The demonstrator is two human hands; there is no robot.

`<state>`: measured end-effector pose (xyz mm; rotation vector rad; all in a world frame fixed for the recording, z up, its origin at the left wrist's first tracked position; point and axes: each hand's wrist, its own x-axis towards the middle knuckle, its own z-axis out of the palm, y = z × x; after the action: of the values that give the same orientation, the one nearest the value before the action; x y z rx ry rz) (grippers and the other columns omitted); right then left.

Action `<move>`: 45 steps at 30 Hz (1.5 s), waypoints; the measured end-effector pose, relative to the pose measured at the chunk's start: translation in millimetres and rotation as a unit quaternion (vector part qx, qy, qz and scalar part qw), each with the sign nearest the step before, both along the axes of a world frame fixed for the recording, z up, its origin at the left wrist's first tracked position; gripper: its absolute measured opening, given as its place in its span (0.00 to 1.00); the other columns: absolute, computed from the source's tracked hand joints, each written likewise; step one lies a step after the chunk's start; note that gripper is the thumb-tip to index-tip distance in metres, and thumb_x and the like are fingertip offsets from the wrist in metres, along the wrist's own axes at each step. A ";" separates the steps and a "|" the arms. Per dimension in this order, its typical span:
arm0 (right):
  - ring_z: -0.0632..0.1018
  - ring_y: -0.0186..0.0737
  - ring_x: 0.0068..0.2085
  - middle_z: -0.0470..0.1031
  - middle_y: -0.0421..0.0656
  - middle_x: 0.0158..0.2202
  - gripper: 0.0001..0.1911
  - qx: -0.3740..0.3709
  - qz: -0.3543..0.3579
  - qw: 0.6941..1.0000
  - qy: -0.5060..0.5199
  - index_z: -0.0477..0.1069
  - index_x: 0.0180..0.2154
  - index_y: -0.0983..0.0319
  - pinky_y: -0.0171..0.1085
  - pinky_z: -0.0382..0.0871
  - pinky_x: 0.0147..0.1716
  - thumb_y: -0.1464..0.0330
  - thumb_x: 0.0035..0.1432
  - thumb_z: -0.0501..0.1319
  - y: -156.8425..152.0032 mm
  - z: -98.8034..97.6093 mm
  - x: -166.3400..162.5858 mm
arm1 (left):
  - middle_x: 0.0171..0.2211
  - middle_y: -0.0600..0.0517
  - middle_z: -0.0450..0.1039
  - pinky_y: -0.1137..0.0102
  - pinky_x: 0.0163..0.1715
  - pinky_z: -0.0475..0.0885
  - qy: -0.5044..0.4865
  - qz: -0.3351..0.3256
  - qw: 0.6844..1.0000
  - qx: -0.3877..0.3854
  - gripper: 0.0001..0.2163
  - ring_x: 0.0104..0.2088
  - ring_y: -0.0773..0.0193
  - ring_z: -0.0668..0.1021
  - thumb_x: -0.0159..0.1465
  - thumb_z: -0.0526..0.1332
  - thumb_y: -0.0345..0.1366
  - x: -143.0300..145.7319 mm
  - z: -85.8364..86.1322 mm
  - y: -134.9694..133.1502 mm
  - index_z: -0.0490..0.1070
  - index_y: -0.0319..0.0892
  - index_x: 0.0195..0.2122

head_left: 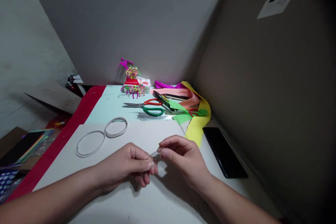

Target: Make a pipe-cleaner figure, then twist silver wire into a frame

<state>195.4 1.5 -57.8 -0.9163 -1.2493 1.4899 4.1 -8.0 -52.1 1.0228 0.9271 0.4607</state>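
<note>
Low over the white board [99, 171], my left hand [135, 164] pinches a thin wire [154, 153] between thumb and fingers. The fingertips of my right hand [181, 152] close on the other end of the same wire, just to the right. Only a short piece of it shows between the two hands; the rest is hidden by the fingers. Beyond my left hand lie two pale wire rings, one a single larger loop [76, 146] and the other a coil [105, 129] of several turns.
Scissors [140, 105] with red and green handles lie over a bundle of thin wires [147, 116]. Yellow crepe paper [194, 126] and a black phone [224, 152] are at right. At the back, colourful twisted pieces [133, 71] sit on a small box [145, 85]. Red cloth [86, 101] lines the left edge.
</note>
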 end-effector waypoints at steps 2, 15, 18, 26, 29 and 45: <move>0.75 0.31 0.30 0.76 0.39 0.27 0.06 0.004 -0.020 1.000 -0.018 0.76 0.29 0.62 0.29 0.69 0.31 0.71 0.45 0.69 -2.0 0.6 -1.4 | 0.21 0.49 0.73 0.74 0.24 0.67 0.017 0.002 1.000 0.025 0.12 0.21 0.69 0.73 0.56 0.64 0.42 1.0 -1.5 -0.9 0.77 0.35 0.28; 0.74 0.31 0.29 0.76 0.40 0.26 0.06 -0.036 -0.009 0.999 -0.008 0.75 0.31 0.63 0.31 0.67 0.31 0.68 0.49 0.66 0.1 -2.0 -1.7 | 0.19 0.48 0.74 0.74 0.22 0.68 0.051 0.018 0.998 0.038 0.14 0.21 0.67 0.74 0.56 0.64 0.42 4.7 -3.4 -1.4 0.79 0.34 0.31; 0.73 0.33 0.30 0.75 0.40 0.26 0.05 -0.018 0.002 0.999 -0.045 0.74 0.30 0.64 0.32 0.66 0.32 0.68 0.51 0.64 3.7 -3.0 0.6 | 0.20 0.47 0.75 0.74 0.23 0.68 0.041 0.016 0.998 0.052 0.14 0.21 0.67 0.74 0.56 0.64 0.43 2.9 -1.5 0.6 0.79 0.34 0.30; 0.68 0.30 0.27 0.70 0.38 0.24 0.09 -0.086 -0.020 0.993 0.077 0.69 0.28 0.63 0.31 0.61 0.30 0.64 0.52 0.65 4.5 -5.0 2.0 | 0.23 0.46 0.76 0.71 0.26 0.67 -0.011 0.125 0.987 0.099 0.16 0.23 0.65 0.74 0.61 0.56 0.42 -7.8 10.5 10.2 0.79 0.35 0.37; 0.68 0.30 0.27 0.71 0.39 0.25 0.10 -0.140 0.001 0.981 0.136 0.69 0.29 0.64 0.31 0.61 0.30 0.64 0.51 0.66 -2.7 -7.1 -4.8 | 0.31 0.49 0.77 0.73 0.22 0.63 0.086 0.125 0.970 0.187 0.16 0.18 0.73 0.66 0.56 0.62 0.35 -1.2 11.9 2.4 0.75 0.39 0.46; 0.71 0.31 0.26 0.73 0.40 0.22 0.09 -0.173 0.071 0.971 0.151 0.70 0.26 0.66 0.33 0.59 0.29 0.67 0.51 0.66 -22.2 -9.4 -16.1 | 0.26 0.50 0.79 0.69 0.34 0.72 0.082 0.094 0.968 0.216 0.10 0.29 0.62 0.77 0.60 0.61 0.38 9.3 12.8 -11.5 0.80 0.41 0.39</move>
<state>179.3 -20.7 -67.1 -0.7936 -0.8619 1.9219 13.5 -19.5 -39.3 1.3898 1.1036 0.7702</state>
